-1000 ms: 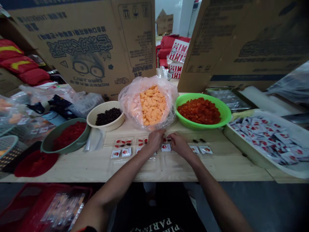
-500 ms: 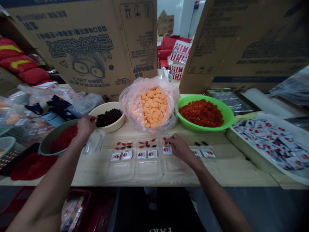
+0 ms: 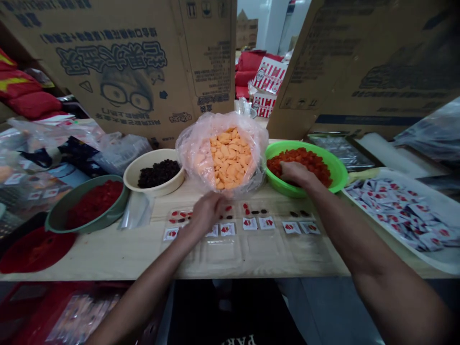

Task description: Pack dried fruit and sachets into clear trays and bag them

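My left hand (image 3: 208, 210) hovers over the clear plastic trays (image 3: 223, 249), by the front of the pink plastic bag (image 3: 190, 153) of peach-coloured pieces (image 3: 230, 158). Its fingers are drawn together; whatever is between them is hidden. Inside the bright green bowl (image 3: 339, 177) my right hand (image 3: 297, 173) has its curled fingers in the orange-red dried fruit pieces (image 3: 316, 165), fingertips out of sight. Compartments of the trays hold small red pieces (image 3: 246, 209), dark pieces (image 3: 259, 211) and white sachets with a red print (image 3: 266, 223). My left forearm covers part of the left trays.
Left of the bag stand a cream bowl (image 3: 129, 179) of dark dried fruit and a grey-green bowl (image 3: 57, 220) of red pieces. A white bin (image 3: 445, 258) of sachets is at the right. Large cardboard boxes (image 3: 201, 62) rise behind the table.
My left hand has moved right, from the cream bowl's edge to above the trays. My right hand has left the third tray and gone into the green bowl, uncovering sachets and dark pieces.
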Available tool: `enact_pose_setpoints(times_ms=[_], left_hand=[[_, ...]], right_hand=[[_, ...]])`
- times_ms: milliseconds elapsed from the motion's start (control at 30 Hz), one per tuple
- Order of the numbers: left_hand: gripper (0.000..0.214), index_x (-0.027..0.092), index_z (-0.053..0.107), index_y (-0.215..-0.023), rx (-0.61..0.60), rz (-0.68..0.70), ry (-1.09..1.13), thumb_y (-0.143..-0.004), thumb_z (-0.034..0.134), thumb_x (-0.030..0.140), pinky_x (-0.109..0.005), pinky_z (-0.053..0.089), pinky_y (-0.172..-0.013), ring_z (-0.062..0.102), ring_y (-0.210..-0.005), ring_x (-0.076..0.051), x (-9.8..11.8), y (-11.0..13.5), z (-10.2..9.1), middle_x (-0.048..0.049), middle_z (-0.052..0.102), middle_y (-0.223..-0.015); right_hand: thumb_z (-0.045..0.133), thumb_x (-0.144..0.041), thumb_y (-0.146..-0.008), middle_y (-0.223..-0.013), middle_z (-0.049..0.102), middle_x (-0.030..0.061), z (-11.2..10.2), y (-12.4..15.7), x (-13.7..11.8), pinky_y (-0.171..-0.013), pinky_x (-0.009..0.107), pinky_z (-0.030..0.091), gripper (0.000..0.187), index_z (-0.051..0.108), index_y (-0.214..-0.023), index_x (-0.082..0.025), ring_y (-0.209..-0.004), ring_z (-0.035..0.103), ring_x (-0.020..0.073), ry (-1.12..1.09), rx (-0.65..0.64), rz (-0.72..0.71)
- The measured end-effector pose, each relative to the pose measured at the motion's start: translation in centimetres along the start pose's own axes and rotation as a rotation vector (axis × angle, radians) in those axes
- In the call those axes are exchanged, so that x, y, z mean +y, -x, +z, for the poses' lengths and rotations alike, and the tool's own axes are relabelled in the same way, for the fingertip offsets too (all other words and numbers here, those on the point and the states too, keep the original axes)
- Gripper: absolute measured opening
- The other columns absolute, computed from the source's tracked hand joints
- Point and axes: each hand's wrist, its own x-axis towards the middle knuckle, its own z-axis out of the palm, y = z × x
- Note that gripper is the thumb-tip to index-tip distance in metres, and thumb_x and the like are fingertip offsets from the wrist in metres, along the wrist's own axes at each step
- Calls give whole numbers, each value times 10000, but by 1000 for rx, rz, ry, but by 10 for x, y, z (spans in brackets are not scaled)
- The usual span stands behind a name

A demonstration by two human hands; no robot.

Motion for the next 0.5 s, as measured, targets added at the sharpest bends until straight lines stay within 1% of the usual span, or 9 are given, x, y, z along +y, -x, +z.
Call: enact_pose_setpoints(times_ms=[67,133,200,233,267,333,400,467,500], left_hand=[[230,199,709,-1016,-165,56,-18,-946,490,187,-316,509,-873,649,-968,-211,23,4,20,-84,701,-1042],[254,194,676,-1146,-260,153,-54,-972,498,247,-366,487,-966,605,-1153,-252,35,6,38,-110,662,-1233],[355,196,585,-1316,-327,268,-85,-992,492,309,-431,436,-1059,484,-1341,-294,38,8,54,-116,552,-1436],[398,197,542,-1371,-358,311,-100,-1003,477,331,-463,405,-1093,426,-1399,-309,38,10,60,-112,501,-1497],[417,197,519,-1399,-382,335,-116,-1014,451,344,-491,377,-1117,390,-1429,-318,37,12,65,-106,473,-1528],[427,198,507,-1417,-409,343,-133,-1034,397,350,-519,329,-1151,376,-1445,-315,33,18,72,-95,463,-1543],[433,206,506,-1426,-411,333,-131,-1041,374,355,-510,303,-1171,377,-1451,-299,29,25,73,-88,462,-1547],[433,214,510,-1428,-409,333,-110,-1041,374,355,-492,297,-1178,373,-1457,-286,26,31,70,-85,470,-1543],[430,216,516,-1423,-408,337,-88,-1040,381,355,-485,300,-1179,373,-1459,-280,25,33,67,-87,478,-1536]], right_hand=[[660,-303,-832,-1072,699,222,7,6,-5,-829,376,490,347,713,-1114,-108,-1000,666,325,39,33,26],[637,-350,-861,-1189,642,270,14,11,-5,-868,425,489,447,660,-1231,-100,-1085,637,364,16,109,83],[655,-388,-849,-1319,547,311,19,11,-1,-899,484,479,581,577,-1353,-110,-1161,592,409,-17,184,143],[673,-381,-833,-1349,520,319,21,9,1,-913,497,474,618,556,-1377,-112,-1177,581,417,-43,201,159],[693,-352,-813,-1343,527,316,22,7,2,-925,493,470,619,564,-1367,-107,-1174,585,410,-77,200,163],[719,-256,-765,-1233,614,294,22,2,5,-925,440,476,533,639,-1259,-72,-1115,626,371,-153,170,155],[711,-189,-728,-1074,688,264,20,-1,10,-890,384,485,395,706,-1096,-46,-1037,659,342,-214,169,164],[662,-181,-744,-948,715,230,16,0,19,-832,350,496,286,727,-988,-46,-960,677,321,-266,205,189],[623,-189,-770,-900,716,211,13,3,24,-799,340,502,268,725,-976,-51,-918,680,308,-298,231,192]])
